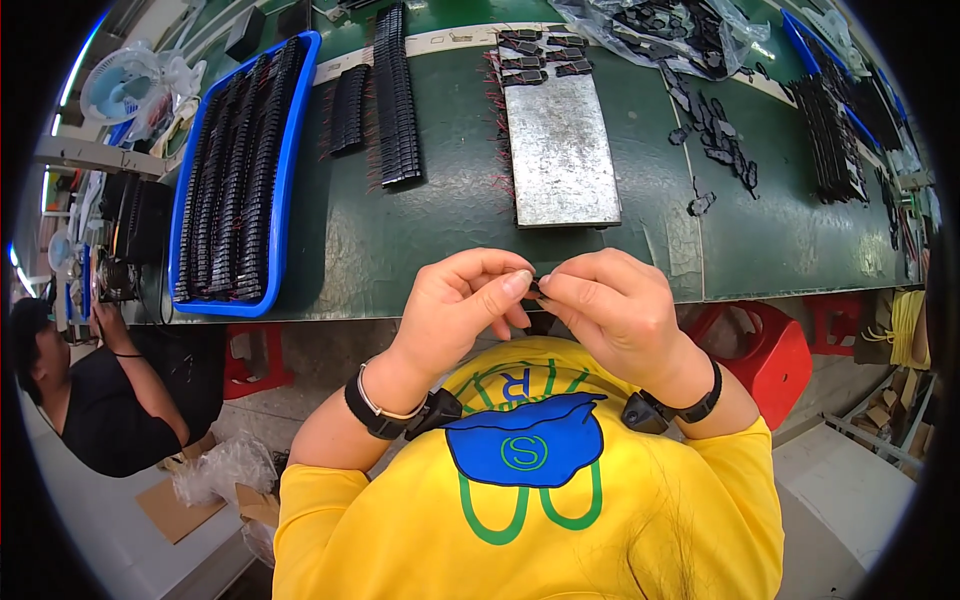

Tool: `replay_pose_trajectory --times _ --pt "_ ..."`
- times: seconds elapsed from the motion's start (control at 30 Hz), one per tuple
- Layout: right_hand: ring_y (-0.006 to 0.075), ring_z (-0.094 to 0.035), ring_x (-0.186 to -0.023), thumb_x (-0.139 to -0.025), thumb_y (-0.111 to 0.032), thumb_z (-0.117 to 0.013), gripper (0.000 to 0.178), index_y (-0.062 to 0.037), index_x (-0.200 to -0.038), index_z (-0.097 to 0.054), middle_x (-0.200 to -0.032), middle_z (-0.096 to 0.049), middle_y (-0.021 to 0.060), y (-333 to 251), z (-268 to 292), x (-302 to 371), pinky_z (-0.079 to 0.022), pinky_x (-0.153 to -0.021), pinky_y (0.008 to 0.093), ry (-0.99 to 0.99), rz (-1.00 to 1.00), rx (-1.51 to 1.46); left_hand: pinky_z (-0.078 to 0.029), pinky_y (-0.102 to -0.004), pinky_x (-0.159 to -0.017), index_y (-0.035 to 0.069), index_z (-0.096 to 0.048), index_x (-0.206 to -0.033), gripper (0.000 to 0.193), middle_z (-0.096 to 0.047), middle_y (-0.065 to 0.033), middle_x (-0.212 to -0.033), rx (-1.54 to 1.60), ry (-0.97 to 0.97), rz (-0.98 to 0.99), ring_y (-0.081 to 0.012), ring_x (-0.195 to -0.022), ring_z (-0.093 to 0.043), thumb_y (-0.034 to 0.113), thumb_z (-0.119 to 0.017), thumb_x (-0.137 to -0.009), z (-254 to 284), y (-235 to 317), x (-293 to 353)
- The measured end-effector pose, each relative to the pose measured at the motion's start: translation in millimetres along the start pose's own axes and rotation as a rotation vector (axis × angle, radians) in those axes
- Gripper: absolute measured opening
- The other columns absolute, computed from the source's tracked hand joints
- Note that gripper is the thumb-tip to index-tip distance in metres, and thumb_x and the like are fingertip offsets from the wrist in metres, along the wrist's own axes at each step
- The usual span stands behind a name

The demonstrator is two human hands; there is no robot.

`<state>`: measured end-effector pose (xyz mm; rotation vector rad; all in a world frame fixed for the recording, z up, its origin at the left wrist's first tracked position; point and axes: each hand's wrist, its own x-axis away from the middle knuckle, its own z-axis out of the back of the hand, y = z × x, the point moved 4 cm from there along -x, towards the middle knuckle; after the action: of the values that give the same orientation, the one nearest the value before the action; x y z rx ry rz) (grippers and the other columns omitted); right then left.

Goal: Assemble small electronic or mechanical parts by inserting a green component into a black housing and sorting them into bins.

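My left hand point(462, 302) and my right hand point(617, 303) meet in front of my chest, just off the table's near edge. Between their pinched fingertips is a small black part point(537, 286), mostly hidden by the fingers. Beyond them lies a silvery metal plate point(560, 150) on the green table point(450, 230). Several small black parts with red wires point(522, 62) rest in two columns on the plate's far end. More red wire ends stick out along its left side.
Left stands a blue tray point(276, 215) packed with rows of black parts. Beside it lie a long row point(395, 100) and a short row point(348, 108) of such parts. Loose black pieces point(722, 140) and a plastic bag point(680, 35) are at right. A red stool point(775, 360) and another person point(110, 390) flank me.
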<state>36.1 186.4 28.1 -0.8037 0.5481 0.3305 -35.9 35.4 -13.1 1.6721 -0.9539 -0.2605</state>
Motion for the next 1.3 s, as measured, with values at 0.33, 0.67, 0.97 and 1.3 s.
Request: replay_pose_trajectory --times 0.33,0.67,0.97,1.3 --pt "0.0223 -0.06 -0.065 -0.065 0.002 -0.074 0.025 -0.0029 -0.088 -0.066 -0.079 -0.062 0.0082 -2 1 2 -0.048 -0.053 0.0299 0.017 0.057 0.064 -0.048 -0.0195 -0.054 0.0 -0.067 -0.097 0.017 -0.067 -0.005 -0.077 -0.099 0.067 -0.012 -0.0068 -0.06 -0.059 0.015 -0.062 -0.09 -1 3 0" --pt "0.0246 -0.061 -0.065 -0.065 -0.003 -0.076 0.025 -0.0022 -0.087 -0.065 -0.079 -0.063 0.0093 7 11 6 -0.05 -0.056 0.0321 0.047 0.008 0.005 -0.05 -0.0222 -0.053 -0.004 -0.064 -0.098 0.015 -0.068 -0.0103 -0.079 0.037 -0.046 0.126 -0.0107 -0.06 -0.06 0.008 -0.059 -0.09 5 3 -3" --pt "0.0203 -0.059 -0.062 -0.071 -0.017 -0.078 0.03 -0.0024 -0.094 -0.065 -0.077 -0.062 0.0095 83 108 41 -0.048 -0.058 0.0283 0.158 -0.588 0.387 -0.052 -0.024 -0.052 -0.004 -0.063 -0.097 0.013 -0.067 -0.0123 -0.078 0.126 -0.049 0.047 -0.0127 -0.058 -0.061 0.005 -0.059 -0.089 21 -2 -2" --pt "0.0274 -0.063 -0.068 -0.076 -0.024 -0.073 0.029 -0.0014 -0.093 -0.065 -0.077 -0.064 0.0105 94 102 31 -0.049 -0.062 0.036 -0.037 -0.586 0.738 -0.053 -0.024 -0.054 -0.004 -0.064 -0.097 0.013 -0.068 -0.0139 -0.079 0.1 -0.074 0.031 -0.0135 -0.06 -0.063 0.005 -0.061 -0.089 25 -4 -2"
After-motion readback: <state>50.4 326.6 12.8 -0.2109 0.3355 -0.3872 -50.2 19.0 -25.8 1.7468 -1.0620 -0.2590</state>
